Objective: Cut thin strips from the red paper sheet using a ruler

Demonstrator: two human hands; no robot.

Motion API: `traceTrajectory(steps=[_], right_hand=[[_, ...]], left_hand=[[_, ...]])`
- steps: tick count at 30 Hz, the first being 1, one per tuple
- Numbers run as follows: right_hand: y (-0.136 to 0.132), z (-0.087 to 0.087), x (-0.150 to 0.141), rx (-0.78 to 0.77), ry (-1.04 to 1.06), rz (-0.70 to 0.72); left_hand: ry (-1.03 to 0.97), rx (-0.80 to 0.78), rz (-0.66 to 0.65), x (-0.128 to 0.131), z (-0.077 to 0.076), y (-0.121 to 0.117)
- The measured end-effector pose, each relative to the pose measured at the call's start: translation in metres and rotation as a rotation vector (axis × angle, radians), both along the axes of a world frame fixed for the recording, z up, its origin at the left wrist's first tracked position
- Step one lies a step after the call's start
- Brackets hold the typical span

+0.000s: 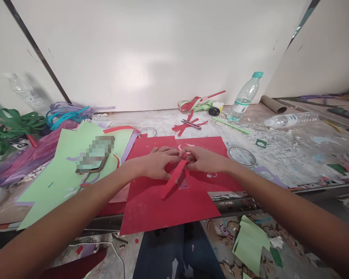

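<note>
Your right hand [199, 158] is curled, thumb and forefinger appearing to pinch the upper end of the red strip [174, 181]. Your left hand [159, 162] is palm-down, thumb apart from the fingers; its fingertips meet those of the right, and whether they grip anything cannot be told. The two-handed hold presumably steadies a narrow, limp piece that one hand would let twist.

The red sheets [163, 217] overlap beneath your hands, apparently as a working surface; the near sheet overhangs the front edge of the bench [165, 121], above your lap. The phone [95, 154] rests to your left on light green sheets [61, 155], likely for easy viewing.

Position of the strip: between your hands, slanting from the right fingertips toward you and leftward, past the left thumb, its lower end free over the red sheets.
</note>
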State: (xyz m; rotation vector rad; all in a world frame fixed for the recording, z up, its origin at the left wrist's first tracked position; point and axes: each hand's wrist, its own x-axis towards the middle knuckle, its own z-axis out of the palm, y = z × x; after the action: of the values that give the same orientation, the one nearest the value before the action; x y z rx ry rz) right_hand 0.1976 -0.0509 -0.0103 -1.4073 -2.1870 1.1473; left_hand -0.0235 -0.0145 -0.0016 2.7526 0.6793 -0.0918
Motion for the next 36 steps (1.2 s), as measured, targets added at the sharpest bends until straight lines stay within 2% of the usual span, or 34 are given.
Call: traceTrajectory(steps=[5,8,14,18,24,36], right_hand=[[0.001,0.002,0.001,-0.015,-0.020,0.006],[0.002,0.004,0.001,-0.032,-0.025,0.021],[0.005,0.001,0.002,-0.027,-0.023,0.045],[0.005,0.002,0.001,-0.015,-0.046,0.095],[0.006,0.003,0.001,0.036,-0.083,0.117],[0.006,0.004,0.002,0.039,-0.103,0.123]], left_hand=[[-0.160,0.097,0.028,0.004,-0.005,-0.011],[-0.148,0.123,0.070,0.005,-0.005,-0.021],[-0.182,0.061,0.156,0.007,-0.012,-0.045],[-0.187,0.117,0.224,0.008,-0.018,-0.055],[-0.177,0.209,0.263,0.010,-0.019,-0.061],[-0.173,0.220,0.272,0.010,-0.020,-0.062]])
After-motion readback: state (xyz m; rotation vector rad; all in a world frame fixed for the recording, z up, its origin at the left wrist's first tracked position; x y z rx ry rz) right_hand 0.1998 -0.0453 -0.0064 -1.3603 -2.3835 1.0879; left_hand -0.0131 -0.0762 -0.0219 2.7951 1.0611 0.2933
